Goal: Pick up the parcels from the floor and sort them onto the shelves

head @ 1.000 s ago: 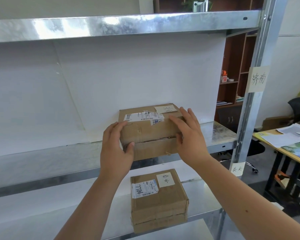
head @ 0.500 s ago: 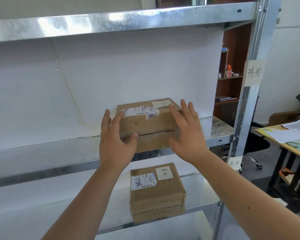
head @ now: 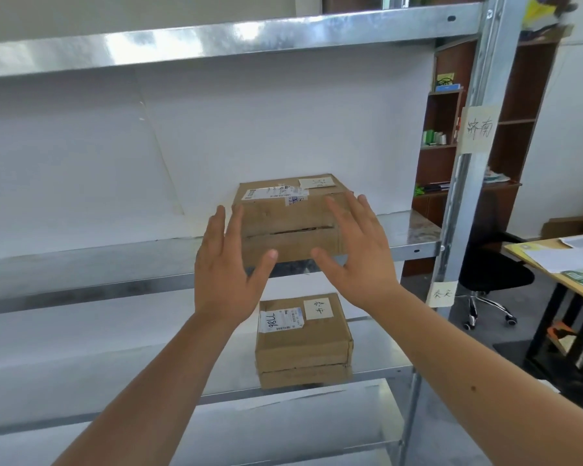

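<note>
**Releasing a parcel on the middle shelf**

The upper parcel rests at frame centre on the middle shelf, its front face near the shelf lip. Left hand and right hand are both open, fingers spread, empty, flanking that front face; contact cannot be told. A good release draws the palms straight back, without dragging the box forward. A second parcel sits on the shelf below.

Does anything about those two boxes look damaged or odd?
Yes: the upper box on the middle shelf has a dark gap along its front seam. The lower box juts past its shelf edge.
</note>
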### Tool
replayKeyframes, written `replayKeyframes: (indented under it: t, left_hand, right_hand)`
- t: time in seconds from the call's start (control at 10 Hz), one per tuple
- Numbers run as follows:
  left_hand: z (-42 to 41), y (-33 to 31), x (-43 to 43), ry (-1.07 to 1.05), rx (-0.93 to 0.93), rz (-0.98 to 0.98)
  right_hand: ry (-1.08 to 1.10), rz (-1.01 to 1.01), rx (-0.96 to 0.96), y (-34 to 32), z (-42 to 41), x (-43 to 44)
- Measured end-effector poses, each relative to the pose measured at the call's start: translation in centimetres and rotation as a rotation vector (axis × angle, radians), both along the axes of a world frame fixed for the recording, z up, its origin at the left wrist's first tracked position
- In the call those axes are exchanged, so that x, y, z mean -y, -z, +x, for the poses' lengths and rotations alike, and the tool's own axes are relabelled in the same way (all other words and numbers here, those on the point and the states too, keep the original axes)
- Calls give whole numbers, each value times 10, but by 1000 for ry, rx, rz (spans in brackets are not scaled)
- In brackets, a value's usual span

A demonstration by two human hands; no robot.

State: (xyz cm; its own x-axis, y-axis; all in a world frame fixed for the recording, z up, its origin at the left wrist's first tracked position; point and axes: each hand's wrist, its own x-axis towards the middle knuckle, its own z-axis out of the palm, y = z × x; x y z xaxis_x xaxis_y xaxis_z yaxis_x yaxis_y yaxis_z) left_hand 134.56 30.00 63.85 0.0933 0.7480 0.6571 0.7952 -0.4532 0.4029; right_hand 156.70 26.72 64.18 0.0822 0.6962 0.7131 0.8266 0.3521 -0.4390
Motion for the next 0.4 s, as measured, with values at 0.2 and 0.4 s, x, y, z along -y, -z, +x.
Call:
replayKeyframes:
  t: [0.2,0.4]
  left_hand:
    - [-29,4,40,-57,-60,-9]
    - [-60,0,91,-87,-148,13]
  right_hand:
    - [143,-41,49,2,-23,45]
    - [285,-156,136,5,-49,96]
